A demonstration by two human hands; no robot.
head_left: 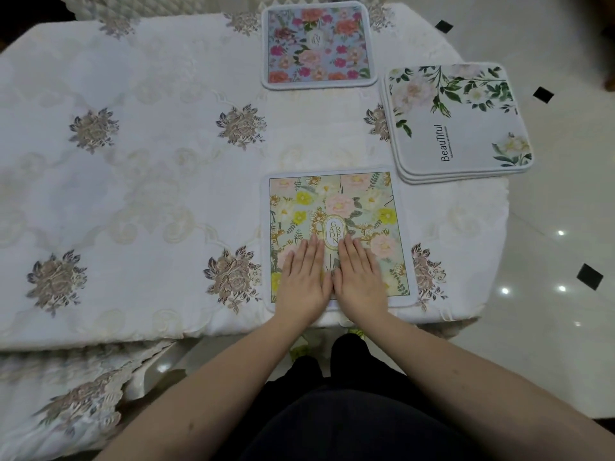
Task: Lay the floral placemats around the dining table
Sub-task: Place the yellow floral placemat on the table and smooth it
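Note:
A green and yellow floral placemat (336,204) marked "GARDEN" lies flat at the near edge of the dining table (149,181). My left hand (304,277) and my right hand (357,274) rest side by side on its near half, palms down, fingers straight. A pink and blue floral placemat (317,44) lies flat at the far edge. A stack of several white placemats (456,121) with green leaves and the word "Beautiful" sits at the table's right end.
An embroidered cream tablecloth covers the table and hangs over a chair (66,394) at the near left. Glossy white floor tiles (549,261) with small black diamonds lie to the right. A quilted chair back (159,5) stands at the far side.

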